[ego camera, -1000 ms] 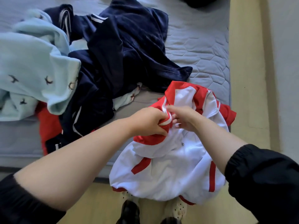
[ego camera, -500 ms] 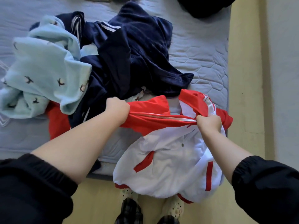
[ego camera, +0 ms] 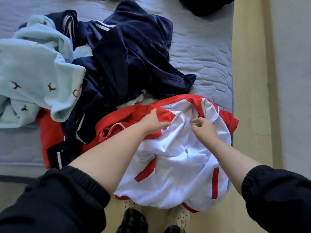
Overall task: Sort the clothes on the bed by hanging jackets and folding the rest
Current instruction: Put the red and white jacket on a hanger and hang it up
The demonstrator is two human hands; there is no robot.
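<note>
Red-and-white satin jacket (ego camera: 176,174), lower centre: left hand (ego camera: 154,122) is pressing it flat-fingered; right hand (ego camera: 204,130) is hovering loosely curled, empty.

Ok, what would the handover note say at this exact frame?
Left hand rests on the red-and-white jacket, on red fabric, fingers fairly straight.
Right hand sits over its white lining, fingers loosely curled; pinch unclear.
Jacket drapes over the near edge of the bed.
Navy garment, light blue fleece and a red garment lie heaped behind.
Done: nothing visibly hung or folded.
To do: hang the jacket, sort the heap.
</note>
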